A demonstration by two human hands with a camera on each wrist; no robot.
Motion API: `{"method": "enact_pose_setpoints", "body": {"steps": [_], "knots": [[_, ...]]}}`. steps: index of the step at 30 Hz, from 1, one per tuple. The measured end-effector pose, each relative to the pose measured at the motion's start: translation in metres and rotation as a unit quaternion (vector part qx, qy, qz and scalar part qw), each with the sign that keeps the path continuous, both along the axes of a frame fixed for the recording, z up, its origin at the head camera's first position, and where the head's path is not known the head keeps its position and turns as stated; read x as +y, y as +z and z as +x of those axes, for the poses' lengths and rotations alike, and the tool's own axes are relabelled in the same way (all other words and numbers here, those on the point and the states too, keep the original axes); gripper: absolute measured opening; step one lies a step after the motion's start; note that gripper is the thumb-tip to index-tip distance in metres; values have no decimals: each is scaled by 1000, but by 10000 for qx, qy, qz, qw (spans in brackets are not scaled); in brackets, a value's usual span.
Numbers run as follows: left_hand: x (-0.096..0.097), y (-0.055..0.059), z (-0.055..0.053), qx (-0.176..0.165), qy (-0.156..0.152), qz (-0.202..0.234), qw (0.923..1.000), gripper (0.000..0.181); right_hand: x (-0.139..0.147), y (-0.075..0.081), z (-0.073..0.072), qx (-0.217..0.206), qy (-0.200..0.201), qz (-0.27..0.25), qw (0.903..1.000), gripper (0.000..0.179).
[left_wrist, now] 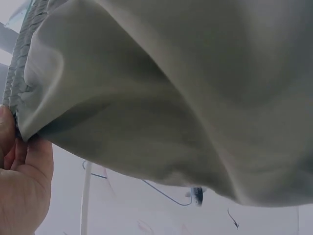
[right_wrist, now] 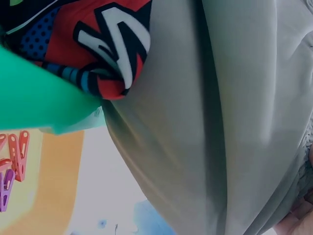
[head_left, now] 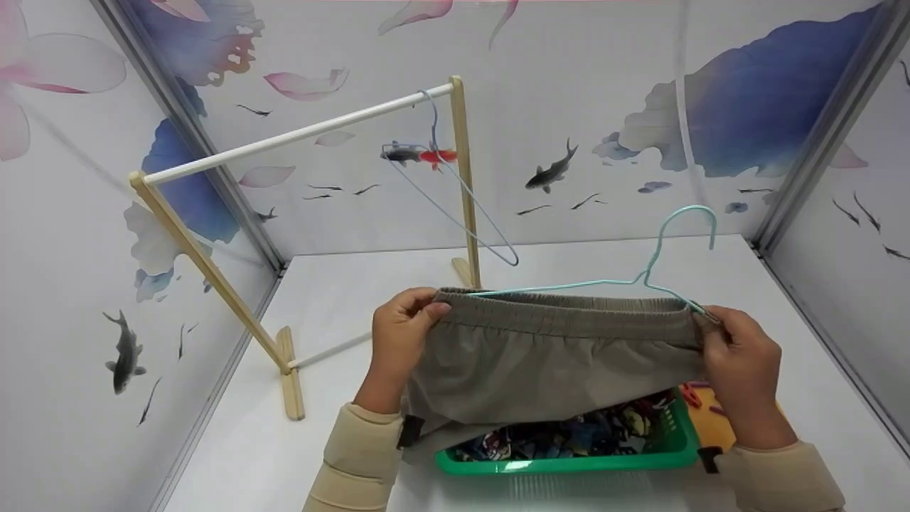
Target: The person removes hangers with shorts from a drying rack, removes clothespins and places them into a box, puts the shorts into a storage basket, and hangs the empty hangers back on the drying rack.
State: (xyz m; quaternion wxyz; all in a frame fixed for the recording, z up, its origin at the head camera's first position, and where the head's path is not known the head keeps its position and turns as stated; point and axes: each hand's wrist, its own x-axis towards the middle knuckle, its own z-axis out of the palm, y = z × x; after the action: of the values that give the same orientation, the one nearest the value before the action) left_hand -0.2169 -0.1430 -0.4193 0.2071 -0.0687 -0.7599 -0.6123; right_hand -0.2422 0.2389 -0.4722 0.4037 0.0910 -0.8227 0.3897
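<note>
Grey-brown pants [head_left: 540, 377] with a gathered elastic waistband stretch between both hands, above a green basket. My left hand [head_left: 398, 341] pinches the waistband's left end between thumb and fingers. At the opposite end my right hand [head_left: 746, 359] grips the waistband beside one end of a mint-green wire hanger [head_left: 569, 285]. The hanger's lower part lies inside the waist opening, and its hook rises above the right half. In the left wrist view, the fingertips [left_wrist: 36, 154] hold the waistband corner. Only a little of the right hand [right_wrist: 291, 225] shows in the right wrist view.
A wooden rack with a white rod [head_left: 306, 131] stands at the back left, a blue wire hanger [head_left: 435, 121] hooked near its right end. Dark patterned cloth [right_wrist: 117, 46] fills the green basket [head_left: 569, 466]. Clothes pegs [right_wrist: 18, 154] lie on a yellow-orange surface at the right.
</note>
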Motion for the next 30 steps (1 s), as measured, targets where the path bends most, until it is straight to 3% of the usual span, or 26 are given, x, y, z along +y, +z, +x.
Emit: {"method": "enact_pose_setpoints", "body": {"steps": [5,11,18,25,30], "knots": [[-1,-5,3,-234,-265,-294,9989,19,4,2,1,-239,-150,-245,9993,7],[1,-14,1,-205,-211,-412,9987,19,5,5,-1,-242,-102,-340,9991,8],[10,-19,-1,-340,-419,-702,9961,19,6,15,-3,-315,-175,-369,9987,9],[17,-13,-3,-168,-380,-1177,9922,19,10,34,-10,54,-200,-292,9994,9],[23,-11,-2,-196,-443,-1686,9845,20,14,47,-16,355,-79,-292,9989,9]]}}
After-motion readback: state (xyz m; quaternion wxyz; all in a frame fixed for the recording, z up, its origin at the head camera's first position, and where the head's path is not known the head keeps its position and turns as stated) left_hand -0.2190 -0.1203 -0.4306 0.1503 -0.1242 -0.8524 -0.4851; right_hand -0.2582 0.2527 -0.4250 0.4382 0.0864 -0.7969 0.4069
